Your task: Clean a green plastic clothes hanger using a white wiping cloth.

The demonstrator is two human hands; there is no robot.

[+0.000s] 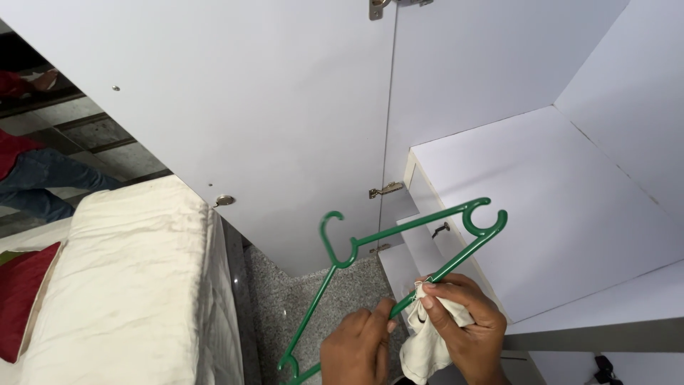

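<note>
Both hands grip—left hand [356,346] green hanger [399,267], right hand [459,321] half-hidden cloth [426,346].

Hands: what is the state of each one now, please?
Left hand: closed on the green hanger.
Right hand: closed on a white cloth and the hanger.

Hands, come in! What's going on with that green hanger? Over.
Left hand pinching the hanger. Right hand holding a cloth against it. Nothing in the way; bed off to the side.

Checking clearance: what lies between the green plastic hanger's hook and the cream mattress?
In the head view, only speckled grey floor lies between the green plastic hanger hook and the cream mattress.
</note>
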